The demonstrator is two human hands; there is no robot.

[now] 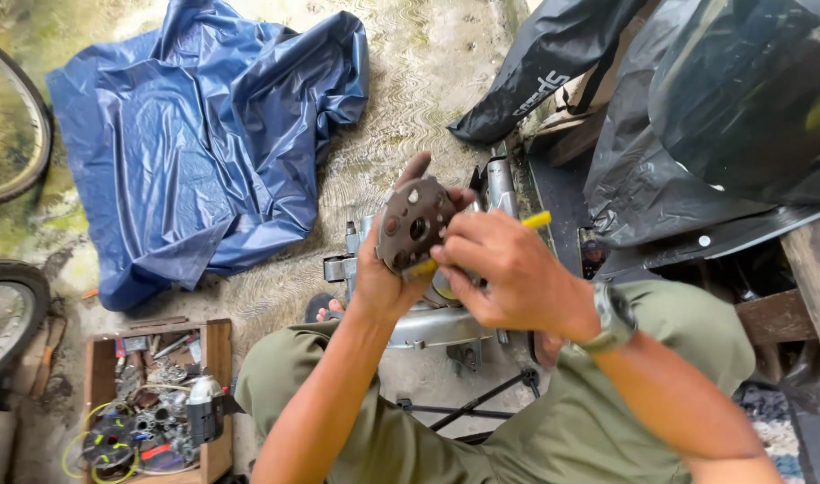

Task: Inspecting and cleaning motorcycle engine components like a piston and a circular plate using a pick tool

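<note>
Left hand (pixel 383 278) wrapped around the edge of a round metal disc (pixel 414 221), thumb over the top rim, palm behind; disc is up in the air over the knees, face tilted toward the camera, holes showing. Right hand (pixel 508 273) closed on a yellow-handled tool (pixel 537 220), fingers pinched tight, working end against the disc's lower face; tip itself is hidden by the fingers, can't tell what it's seated in.

Risks, as I judge them:
- Tool slips off the disc face → tip goes into the left palm, which sits right behind it.
- Disc is held by one hand only, nothing backing it; a hard push could twist it out and drop it on the engine case (pixel 428 323) just below.
- Wristwatch (pixel 611 318) could snag on the trousers.

Around:
- Wooden box (pixel 217 358) of loose parts and tools at the left knee, on the ground. Clear reach.
- Engine case directly under the hands, between the legs, a thin black stand (pixel 464 408) under it.
- Tyre (pixel 11 305) at the left edge.
- Blue tarp (pixel 203 134) crumpled further out on the ground, well apart.
- Black sheeting (pixel 661 170) over bulky stuff at far right, close to the right elbow; limits swing that side.
</note>
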